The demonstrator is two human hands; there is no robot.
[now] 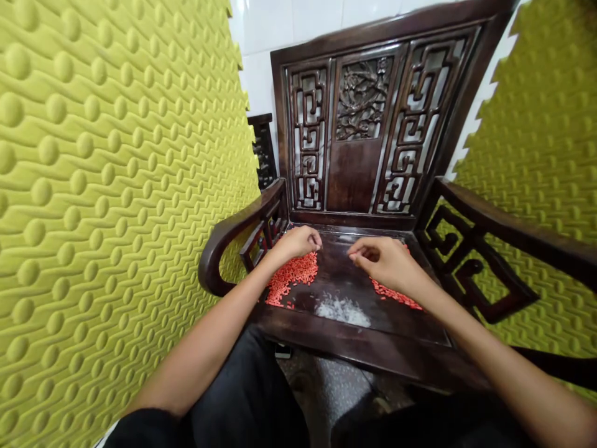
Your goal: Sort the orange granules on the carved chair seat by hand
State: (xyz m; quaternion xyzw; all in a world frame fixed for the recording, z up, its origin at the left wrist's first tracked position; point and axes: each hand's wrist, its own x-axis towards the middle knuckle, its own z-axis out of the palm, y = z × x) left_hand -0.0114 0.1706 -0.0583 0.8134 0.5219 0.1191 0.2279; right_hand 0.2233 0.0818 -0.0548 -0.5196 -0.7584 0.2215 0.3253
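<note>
My left hand (302,241) is above a pile of small red pieces (295,274) on the left of the dark wooden seat (338,274). Its fingers are pinched together, and anything between them is too small to make out. On the other side, my right hand (375,256) hovers over a second spread of red pieces (396,297), which it partly hides. Thumb and forefinger meet at their tips there; I cannot see what they hold, if anything. A heap of small whitish, clear-looking bits (342,310) lies between the two piles, near the seat's front edge.
Behind the seat rises a carved backrest (357,168). A curved left armrest (224,242) and a right armrest (504,230) flank it. Yellow-green foam mats (116,186) stand along both sides. Below the front edge, a phone-like object (283,351) shows on the floor.
</note>
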